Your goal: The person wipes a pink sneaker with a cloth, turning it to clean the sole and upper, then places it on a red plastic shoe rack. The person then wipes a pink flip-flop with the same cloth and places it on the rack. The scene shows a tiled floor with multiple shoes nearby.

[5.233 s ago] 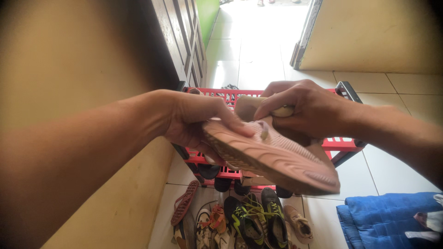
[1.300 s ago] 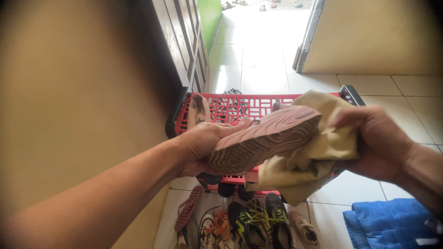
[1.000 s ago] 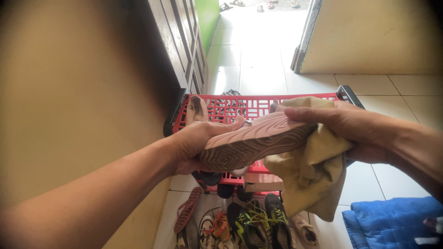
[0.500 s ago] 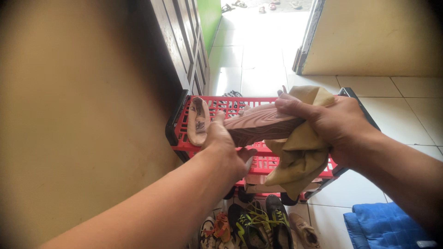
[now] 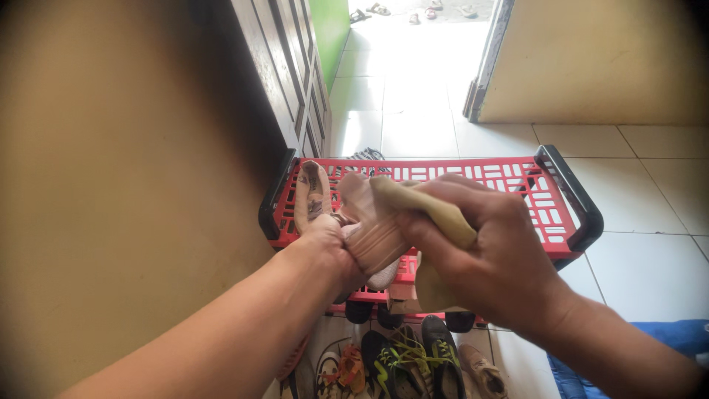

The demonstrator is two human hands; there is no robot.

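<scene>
Bright daylight from the doorway ahead — glare on tiles, dark blurred corners

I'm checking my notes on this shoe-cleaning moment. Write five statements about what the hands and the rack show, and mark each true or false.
1. The left hand holds a pink shoe. True.
2. The right hand presses a blue sponge on the shoe. False: it grips a yellowish cloth against the shoe.
3. A second pink shoe lies on the top shelf of the red rack. True.
4. The rack stands in the middle of the floor, away from any wall. False: it stands beside the tan wall on the left.
5. Several shoes, among them black ones with green laces, lie on the floor below the rack. True.
</scene>
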